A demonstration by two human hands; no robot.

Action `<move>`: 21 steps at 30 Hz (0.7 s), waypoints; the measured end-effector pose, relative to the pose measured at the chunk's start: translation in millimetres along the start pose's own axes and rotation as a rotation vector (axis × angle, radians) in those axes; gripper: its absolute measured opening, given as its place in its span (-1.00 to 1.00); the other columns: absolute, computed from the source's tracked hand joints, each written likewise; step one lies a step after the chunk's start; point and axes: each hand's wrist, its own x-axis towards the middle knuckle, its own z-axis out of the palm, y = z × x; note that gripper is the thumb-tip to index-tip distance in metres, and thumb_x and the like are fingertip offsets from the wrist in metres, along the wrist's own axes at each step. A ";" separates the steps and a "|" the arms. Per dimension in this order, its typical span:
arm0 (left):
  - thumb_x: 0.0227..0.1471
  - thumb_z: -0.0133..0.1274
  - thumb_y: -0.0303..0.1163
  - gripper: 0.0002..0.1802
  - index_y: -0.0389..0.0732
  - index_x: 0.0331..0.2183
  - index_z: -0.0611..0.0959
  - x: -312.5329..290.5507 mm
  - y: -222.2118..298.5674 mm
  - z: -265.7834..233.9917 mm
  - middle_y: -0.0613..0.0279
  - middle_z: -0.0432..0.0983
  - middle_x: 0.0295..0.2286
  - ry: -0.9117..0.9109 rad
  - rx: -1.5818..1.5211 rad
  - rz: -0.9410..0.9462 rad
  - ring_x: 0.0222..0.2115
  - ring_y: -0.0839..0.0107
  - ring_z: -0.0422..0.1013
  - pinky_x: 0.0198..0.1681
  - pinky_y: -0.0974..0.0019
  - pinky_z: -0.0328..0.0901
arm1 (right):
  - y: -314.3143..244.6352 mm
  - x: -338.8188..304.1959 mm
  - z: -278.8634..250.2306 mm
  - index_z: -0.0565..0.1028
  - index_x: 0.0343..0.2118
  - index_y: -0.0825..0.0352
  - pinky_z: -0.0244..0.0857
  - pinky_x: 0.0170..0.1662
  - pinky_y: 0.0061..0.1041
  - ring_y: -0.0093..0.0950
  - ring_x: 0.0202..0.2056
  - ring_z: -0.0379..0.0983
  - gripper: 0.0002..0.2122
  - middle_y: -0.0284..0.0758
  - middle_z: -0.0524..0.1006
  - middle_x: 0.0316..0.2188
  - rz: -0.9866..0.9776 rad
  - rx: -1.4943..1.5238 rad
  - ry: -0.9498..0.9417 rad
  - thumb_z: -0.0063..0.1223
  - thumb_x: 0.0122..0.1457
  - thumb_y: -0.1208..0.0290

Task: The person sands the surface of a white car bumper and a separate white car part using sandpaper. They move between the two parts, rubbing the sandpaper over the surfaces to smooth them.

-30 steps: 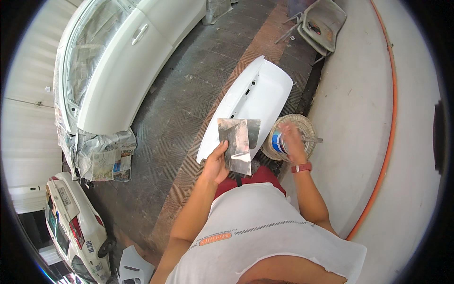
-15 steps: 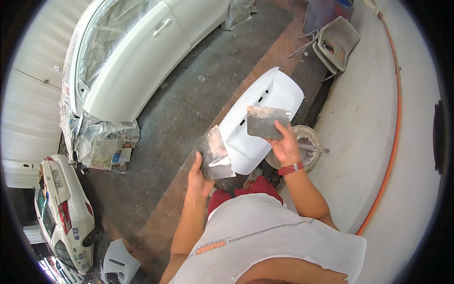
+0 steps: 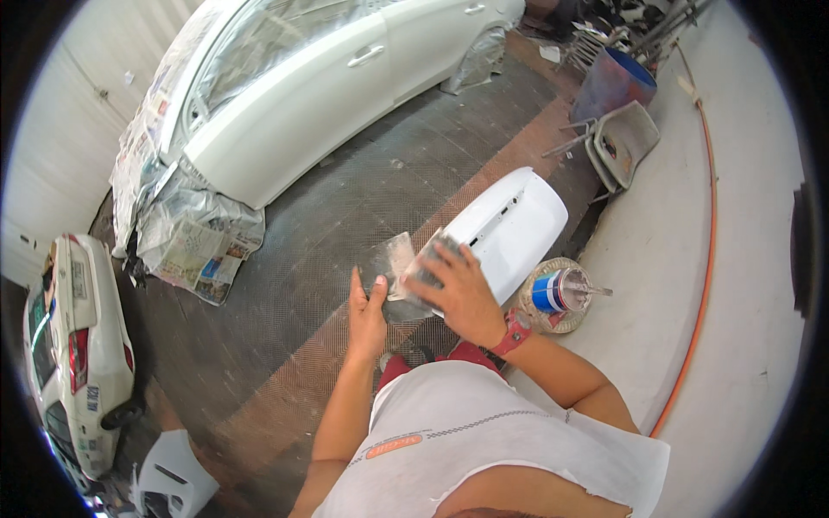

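My left hand point(image 3: 368, 321) grips a thin grey plate point(image 3: 398, 252) by its near edge, thumb on top. A pale beige smear, like putty, lies on that plate. In my right hand point(image 3: 466, 293), fingers spread over its back, is a second dark flat plate point(image 3: 431, 251), tilted with its edge against or just over the first one; my fingers hide the exact contact. Just beyond both plates lies a white car trunk lid point(image 3: 522, 220) with small dark slots. Right of my wrist, a blue and white can point(image 3: 547, 292) with a stick across it stands on a round, dirty wheel-like base point(image 3: 537, 323).
A white car point(image 3: 302, 121) masked with newspaper point(image 3: 194, 250) stands at the far left. Another white car point(image 3: 78, 337) and a loose white panel point(image 3: 173, 475) are at the left. Stacked chairs point(image 3: 629, 138), a blue drum point(image 3: 604, 86) and an orange hose point(image 3: 711, 198) line the right wall.
My right hand has swung left and turned over, bringing its plate onto or close above the left one. The view has shifted, so the can on the wheel-like base now shows.
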 end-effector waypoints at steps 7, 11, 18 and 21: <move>0.42 0.05 -0.25 -0.20 -0.32 0.46 0.10 1.2 -1.0 -83.9 -0.08 0.38 0.24 0.300 -0.290 0.047 0.21 0.18 0.39 0.30 0.19 0.28 | -74.4 13.9 13.2 0.59 0.20 -0.12 -0.13 0.40 0.42 -0.11 0.37 0.24 -0.46 -0.23 0.43 0.27 -0.101 0.001 -0.209 0.08 0.18 0.58; 0.41 0.04 -0.34 -0.40 -0.26 0.35 0.28 11.9 11.4 -110.7 0.03 0.48 0.11 0.157 -0.352 -0.061 0.08 0.25 0.49 0.15 0.17 0.44 | -115.8 35.1 20.2 0.54 0.19 0.05 0.20 0.37 0.12 0.04 0.31 0.32 -0.44 -0.08 0.34 0.32 -0.141 0.350 -0.074 0.14 0.10 0.66; 0.39 0.06 -0.40 -0.49 -0.26 0.28 0.37 10.8 30.6 -125.6 0.11 0.52 0.05 0.014 -0.431 -0.027 0.02 0.32 0.51 0.12 0.18 0.46 | -115.0 49.4 37.2 0.30 0.33 0.25 0.54 0.04 -0.03 0.15 0.18 0.44 -0.41 0.08 0.30 0.29 0.252 0.167 -0.173 -0.04 0.20 0.71; 0.40 0.04 -0.41 -0.50 -0.29 0.28 0.37 18.1 33.9 -131.4 0.08 0.51 0.07 0.055 -0.376 0.032 0.05 0.32 0.49 0.15 0.20 0.42 | -130.1 39.5 44.8 0.23 0.37 0.27 0.57 -0.04 -0.06 0.10 0.14 0.48 -0.39 0.04 0.31 0.28 0.198 0.309 -0.114 -0.06 0.22 0.70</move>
